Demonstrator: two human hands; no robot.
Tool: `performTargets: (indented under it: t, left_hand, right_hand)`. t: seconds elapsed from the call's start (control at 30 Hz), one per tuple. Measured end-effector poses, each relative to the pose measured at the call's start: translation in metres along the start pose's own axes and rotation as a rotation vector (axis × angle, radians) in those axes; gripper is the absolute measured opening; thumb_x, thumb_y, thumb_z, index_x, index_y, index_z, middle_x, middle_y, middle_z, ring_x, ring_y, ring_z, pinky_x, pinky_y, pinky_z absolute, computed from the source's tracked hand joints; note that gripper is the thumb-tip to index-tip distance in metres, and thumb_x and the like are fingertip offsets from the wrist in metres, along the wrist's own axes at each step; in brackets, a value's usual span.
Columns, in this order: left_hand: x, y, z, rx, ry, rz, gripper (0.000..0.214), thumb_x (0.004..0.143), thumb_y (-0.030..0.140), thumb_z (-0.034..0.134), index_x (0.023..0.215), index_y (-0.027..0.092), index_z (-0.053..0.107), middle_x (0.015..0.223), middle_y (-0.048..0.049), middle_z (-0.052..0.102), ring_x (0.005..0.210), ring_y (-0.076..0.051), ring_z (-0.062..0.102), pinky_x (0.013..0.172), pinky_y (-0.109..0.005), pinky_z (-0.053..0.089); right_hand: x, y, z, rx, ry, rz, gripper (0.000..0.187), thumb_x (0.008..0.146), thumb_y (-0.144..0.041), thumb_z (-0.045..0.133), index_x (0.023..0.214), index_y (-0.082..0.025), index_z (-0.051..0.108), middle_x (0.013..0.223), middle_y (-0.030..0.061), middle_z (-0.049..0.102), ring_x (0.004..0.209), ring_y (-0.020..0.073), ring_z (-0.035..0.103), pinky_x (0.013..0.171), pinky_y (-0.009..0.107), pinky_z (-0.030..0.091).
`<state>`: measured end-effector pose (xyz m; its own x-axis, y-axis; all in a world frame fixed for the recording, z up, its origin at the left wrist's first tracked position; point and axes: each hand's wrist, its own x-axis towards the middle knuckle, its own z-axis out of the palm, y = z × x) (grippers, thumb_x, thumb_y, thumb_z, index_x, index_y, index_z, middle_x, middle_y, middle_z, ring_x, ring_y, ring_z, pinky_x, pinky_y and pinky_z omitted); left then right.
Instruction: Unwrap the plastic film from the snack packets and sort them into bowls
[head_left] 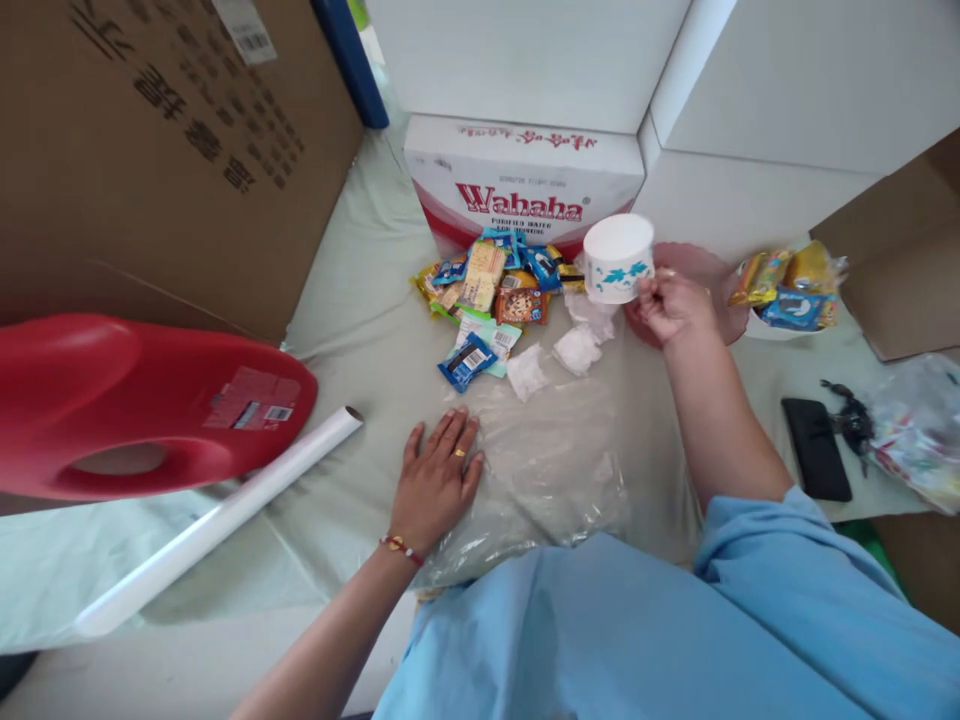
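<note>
My right hand [673, 305] grips a white paper bowl with a blue pattern [618, 258], held upside down above the table, just right of a pile of small snack packets [491, 285]. My left hand [439, 480] lies flat with fingers spread on the left edge of a clear plastic bag [547, 470] spread on the table. A few small white wrapped pieces [577, 348] lie between the pile and the bag. A pink bowl or plate [694, 265] shows behind my right hand.
A red plastic jug [135, 405] and a white paper roll [217, 520] lie at left. A Wahaha water carton [525, 180] stands behind the pile, a brown carton [165, 150] far left. More snacks [791, 285], a black phone [816, 448] and a bag [919, 430] sit right.
</note>
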<state>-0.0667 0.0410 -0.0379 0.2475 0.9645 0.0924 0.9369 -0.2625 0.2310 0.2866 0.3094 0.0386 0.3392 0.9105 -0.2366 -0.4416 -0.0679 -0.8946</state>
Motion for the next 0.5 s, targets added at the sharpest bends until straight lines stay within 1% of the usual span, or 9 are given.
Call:
performTargets:
  t: [0.07,0.1,0.2,0.23,0.3,0.33,0.43,0.5]
  left_hand:
    - [0.000,0.000,0.000,-0.002,-0.004,0.004,0.053,0.109,0.038,0.043,0.158,0.022,0.051,0.166,-0.0130,0.049,0.153,-0.030,0.048,0.130,-0.058,0.023]
    - [0.000,0.000,0.000,-0.001,-0.005,0.005,0.053,0.109,0.038,0.043,0.159,0.022,0.051,0.166,-0.0130,0.049,0.154,-0.030,0.048,0.130,-0.058,0.023]
    - [0.000,0.000,0.000,0.007,-0.005,-0.004,0.053,0.109,0.038,0.043,0.158,0.022,0.052,0.165,-0.0128,0.050,0.153,-0.030,0.048,0.130,-0.057,0.023]
    - [0.000,0.000,0.000,0.010,-0.006,-0.005,0.052,0.109,0.038,0.043,0.158,0.022,0.052,0.165,-0.0127,0.051,0.153,-0.030,0.048,0.130,-0.057,0.022]
    - [0.001,0.000,0.000,0.014,-0.010,-0.004,0.052,0.109,0.038,0.042,0.157,0.022,0.053,0.165,-0.0125,0.051,0.153,-0.030,0.048,0.131,-0.056,0.022]
    - [0.001,0.001,0.000,0.015,-0.011,-0.004,0.052,0.109,0.038,0.042,0.157,0.021,0.053,0.165,-0.0125,0.050,0.153,-0.030,0.048,0.131,-0.056,0.022]
    - [0.001,0.001,-0.001,0.015,-0.016,-0.012,0.052,0.109,0.038,0.042,0.157,0.021,0.052,0.166,-0.0127,0.050,0.154,-0.030,0.047,0.130,-0.057,0.023]
    - [0.001,0.000,-0.001,0.012,-0.023,-0.010,0.053,0.109,0.038,0.041,0.157,0.021,0.052,0.165,-0.0129,0.050,0.154,-0.030,0.048,0.130,-0.057,0.023]
  right_hand:
    - [0.002,-0.003,-0.004,0.017,-0.010,0.002,0.029,0.078,0.005,0.065,0.075,-0.023,0.056,0.071,-0.0075,0.059,0.063,0.0059,0.061,0.061,0.013,0.062]
    - [0.002,-0.004,-0.005,0.007,0.005,0.013,0.029,0.078,0.005,0.065,0.076,-0.023,0.057,0.073,-0.0069,0.060,0.064,0.0065,0.061,0.060,0.013,0.062]
    - [0.003,-0.005,-0.009,-0.054,0.085,0.062,0.031,0.077,0.007,0.062,0.075,-0.023,0.055,0.069,-0.0076,0.056,0.059,0.0066,0.056,0.059,0.015,0.061]
    - [0.003,-0.004,-0.009,-0.057,0.080,0.055,0.031,0.077,0.007,0.062,0.077,-0.023,0.055,0.069,-0.0078,0.056,0.059,0.0063,0.055,0.061,0.015,0.061]
    - [0.005,-0.004,-0.008,-0.028,0.010,0.007,0.029,0.080,0.004,0.063,0.081,-0.025,0.059,0.073,-0.0071,0.060,0.065,0.0061,0.057,0.065,0.014,0.061]
    - [0.006,-0.005,-0.007,-0.027,-0.005,-0.001,0.029,0.080,0.003,0.064,0.082,-0.026,0.060,0.075,-0.0066,0.061,0.067,0.0065,0.058,0.066,0.014,0.061]
    - [0.008,-0.009,0.000,-0.077,0.078,0.074,0.031,0.080,0.004,0.065,0.079,-0.026,0.057,0.069,-0.0063,0.057,0.065,0.0082,0.055,0.061,0.015,0.059]
    - [0.008,-0.013,0.006,-0.057,0.073,0.097,0.032,0.083,0.005,0.062,0.078,-0.026,0.055,0.066,-0.0069,0.054,0.063,0.0076,0.052,0.059,0.012,0.055]
